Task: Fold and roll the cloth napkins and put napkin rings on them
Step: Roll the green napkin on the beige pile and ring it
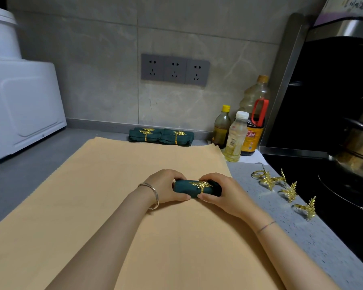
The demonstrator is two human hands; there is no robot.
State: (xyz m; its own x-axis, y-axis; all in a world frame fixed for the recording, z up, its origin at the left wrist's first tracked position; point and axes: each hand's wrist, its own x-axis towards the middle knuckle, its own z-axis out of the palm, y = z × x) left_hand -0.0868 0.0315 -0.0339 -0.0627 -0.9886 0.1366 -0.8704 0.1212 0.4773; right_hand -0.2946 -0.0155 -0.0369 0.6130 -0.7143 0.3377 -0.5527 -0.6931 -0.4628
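The left hand (166, 185) curls round one end of the rolled napkin (184, 188), the right hand (220, 193) round the other, holding it on the tan cloth (113, 185). If either grip slackens, the soft roll could spring loose and the ring (201, 185) slide off-centre; it seems snug, though the hands hide the ends. The napkin is matte dark-green fabric, the ring thin gold metal with a spiky leaf. Right of the right hand lie spare rings (289, 191).

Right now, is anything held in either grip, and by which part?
Yes: the rolled dark green cloth napkin, wearing a gold leaf-shaped metal ring. The left grip holds its left end, the right grip its right end, beside the ring.
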